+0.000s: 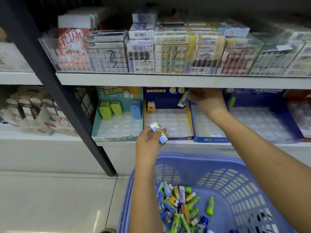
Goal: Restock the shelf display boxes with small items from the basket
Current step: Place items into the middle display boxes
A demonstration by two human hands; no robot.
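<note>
My left hand (149, 140) holds a small blue, green and white boxed item (159, 134) in its fingers, in front of the yellow-edged display box (189, 118). My right hand (207, 100) reaches under the upper shelf and pinches another small boxed item (183, 99) above the back of the blue display box (210, 140). Below my arms stands the blue plastic basket (235, 185), with several small colourful items (180, 209) heaped at its bottom. The teal display box (116, 138) holds green and blue items at its rear.
A dark metal upright (55, 84) slants down the left of the shelving. The upper shelf (168, 79) carries clear bins of stacked small boxes. Another blue display box (262, 121) sits to the right. Pale tiled floor (50, 199) lies at lower left.
</note>
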